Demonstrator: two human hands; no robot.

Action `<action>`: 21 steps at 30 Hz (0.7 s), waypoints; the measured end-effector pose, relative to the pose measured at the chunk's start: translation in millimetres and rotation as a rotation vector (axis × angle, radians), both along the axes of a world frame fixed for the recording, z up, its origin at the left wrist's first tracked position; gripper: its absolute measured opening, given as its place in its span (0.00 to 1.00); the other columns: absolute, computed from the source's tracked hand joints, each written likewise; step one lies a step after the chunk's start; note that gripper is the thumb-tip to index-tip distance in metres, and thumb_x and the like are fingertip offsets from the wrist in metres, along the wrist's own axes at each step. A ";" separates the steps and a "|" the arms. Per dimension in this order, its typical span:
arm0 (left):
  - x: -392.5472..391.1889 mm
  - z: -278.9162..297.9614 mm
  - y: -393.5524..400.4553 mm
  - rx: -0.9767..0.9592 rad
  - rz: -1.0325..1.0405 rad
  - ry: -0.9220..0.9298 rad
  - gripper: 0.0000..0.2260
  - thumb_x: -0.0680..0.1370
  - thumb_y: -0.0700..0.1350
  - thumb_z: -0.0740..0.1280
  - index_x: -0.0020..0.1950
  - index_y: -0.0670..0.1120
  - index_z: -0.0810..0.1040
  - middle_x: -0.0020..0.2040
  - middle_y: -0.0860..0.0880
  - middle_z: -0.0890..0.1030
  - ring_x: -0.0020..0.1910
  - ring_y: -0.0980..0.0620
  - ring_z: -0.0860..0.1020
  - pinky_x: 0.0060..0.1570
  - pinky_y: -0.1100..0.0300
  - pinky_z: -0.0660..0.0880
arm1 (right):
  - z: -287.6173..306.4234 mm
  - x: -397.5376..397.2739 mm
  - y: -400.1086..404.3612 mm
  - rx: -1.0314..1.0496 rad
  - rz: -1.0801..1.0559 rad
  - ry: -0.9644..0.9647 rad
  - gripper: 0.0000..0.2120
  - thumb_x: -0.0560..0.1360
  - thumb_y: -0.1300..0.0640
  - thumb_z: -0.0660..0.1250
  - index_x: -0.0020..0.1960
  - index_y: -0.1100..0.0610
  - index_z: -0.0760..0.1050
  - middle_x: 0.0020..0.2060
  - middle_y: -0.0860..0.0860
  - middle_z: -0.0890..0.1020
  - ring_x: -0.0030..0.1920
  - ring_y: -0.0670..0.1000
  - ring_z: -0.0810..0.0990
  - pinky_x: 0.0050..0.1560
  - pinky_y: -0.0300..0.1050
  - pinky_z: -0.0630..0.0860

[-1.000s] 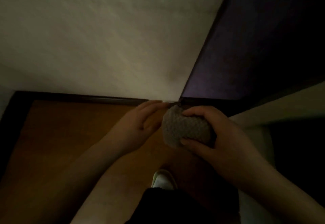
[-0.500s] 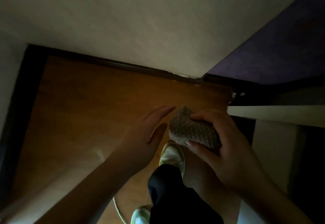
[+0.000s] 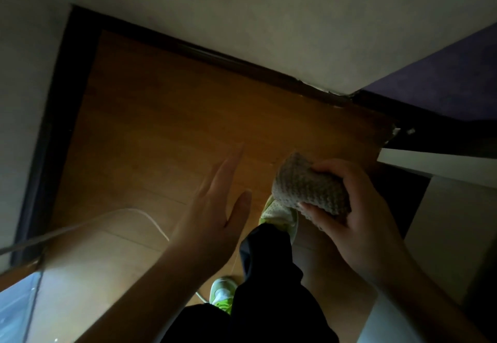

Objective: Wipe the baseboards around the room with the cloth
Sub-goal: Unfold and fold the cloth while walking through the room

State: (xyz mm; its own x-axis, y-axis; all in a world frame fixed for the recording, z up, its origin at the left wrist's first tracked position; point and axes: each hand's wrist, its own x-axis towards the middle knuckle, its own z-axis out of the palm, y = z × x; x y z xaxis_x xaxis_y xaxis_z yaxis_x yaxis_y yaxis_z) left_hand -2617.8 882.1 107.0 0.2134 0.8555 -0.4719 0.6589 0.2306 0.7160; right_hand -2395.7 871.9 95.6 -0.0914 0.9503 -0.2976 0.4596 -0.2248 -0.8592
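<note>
My right hand (image 3: 357, 216) grips a bunched grey knobbly cloth (image 3: 306, 186), held in the air well above the floor. Beside it, my left hand (image 3: 215, 208) is flat and open with fingers spread, holding nothing. A dark baseboard (image 3: 215, 56) runs along the foot of the pale far wall, from the left corner to the corner at the purple wall (image 3: 441, 84). Another dark baseboard (image 3: 53, 116) runs down the left wall. Both hands are well clear of the baseboards.
Orange-brown wood floor (image 3: 166, 127) fills the middle. My legs in dark trousers (image 3: 266, 275) and green-white shoes (image 3: 279, 213) stand below the hands. A thin white cord (image 3: 129, 212) curves across the floor at left. A white furniture edge (image 3: 435, 165) juts in at right.
I have risen and pulled back from the corner: the baseboard that the cloth touched now lies far from both hands. More floor, my feet and the left wall have come into view.
</note>
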 end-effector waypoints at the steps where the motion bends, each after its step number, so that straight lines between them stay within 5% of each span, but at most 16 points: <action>1: 0.8 4.1 1.6 0.007 -0.040 0.020 0.25 0.83 0.55 0.57 0.78 0.66 0.51 0.65 0.81 0.54 0.66 0.81 0.53 0.60 0.81 0.56 | -1.2 -0.7 -0.1 0.001 -0.005 0.005 0.22 0.70 0.51 0.72 0.62 0.45 0.69 0.59 0.37 0.73 0.60 0.39 0.74 0.57 0.33 0.72; 5: 2.2 19.3 10.1 0.017 -0.132 0.099 0.30 0.80 0.54 0.58 0.78 0.63 0.46 0.71 0.72 0.51 0.71 0.74 0.49 0.69 0.63 0.56 | -4.9 -1.9 0.0 -0.014 0.000 0.010 0.23 0.71 0.48 0.71 0.63 0.48 0.70 0.57 0.42 0.75 0.60 0.42 0.74 0.58 0.35 0.73; 9: -0.5 5.8 23.3 0.046 -0.282 0.142 0.36 0.76 0.68 0.56 0.77 0.63 0.40 0.74 0.68 0.48 0.76 0.65 0.45 0.74 0.53 0.53 | -20.4 0.2 -2.2 -0.046 -0.030 -0.018 0.25 0.71 0.45 0.72 0.64 0.54 0.72 0.57 0.46 0.76 0.59 0.44 0.75 0.57 0.42 0.75; 11: -2.7 -8.8 30.9 0.022 -0.307 0.159 0.42 0.71 0.73 0.58 0.77 0.64 0.38 0.76 0.67 0.48 0.77 0.63 0.44 0.76 0.50 0.51 | -31.0 -0.8 -5.9 -0.021 -0.011 -0.036 0.25 0.72 0.44 0.74 0.64 0.54 0.72 0.56 0.47 0.77 0.59 0.44 0.76 0.57 0.39 0.75; 15: -16.7 -30.9 36.3 0.017 -0.397 0.145 0.51 0.65 0.67 0.67 0.77 0.64 0.37 0.78 0.65 0.44 0.78 0.61 0.42 0.76 0.41 0.52 | -49.7 6.8 -12.0 -0.069 -0.023 -0.008 0.25 0.70 0.45 0.74 0.63 0.50 0.71 0.59 0.42 0.77 0.61 0.41 0.76 0.57 0.32 0.73; 19: -52.8 -30.9 21.0 0.038 -0.483 0.211 0.46 0.69 0.69 0.58 0.78 0.60 0.35 0.80 0.60 0.40 0.78 0.58 0.39 0.77 0.41 0.50 | -51.8 6.5 -16.6 -0.190 0.027 -0.095 0.22 0.71 0.52 0.75 0.61 0.48 0.72 0.58 0.47 0.77 0.58 0.39 0.75 0.53 0.26 0.70; 21: -75.7 -28.0 7.3 0.085 -0.418 0.237 0.38 0.75 0.68 0.53 0.80 0.58 0.40 0.81 0.58 0.45 0.79 0.57 0.41 0.77 0.42 0.50 | -44.6 -6.5 -17.8 -0.207 0.029 -0.115 0.22 0.69 0.55 0.75 0.59 0.43 0.71 0.57 0.40 0.77 0.56 0.32 0.74 0.51 0.24 0.70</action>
State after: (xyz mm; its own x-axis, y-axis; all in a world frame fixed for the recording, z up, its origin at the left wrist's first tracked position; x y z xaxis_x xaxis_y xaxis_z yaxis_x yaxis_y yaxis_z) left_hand -2693.6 889.4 79.0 0.4419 0.7573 -0.4809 0.8297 -0.1412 0.5401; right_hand -2402.2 854.0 51.0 -0.0724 0.8654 -0.4957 0.5604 -0.3759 -0.7380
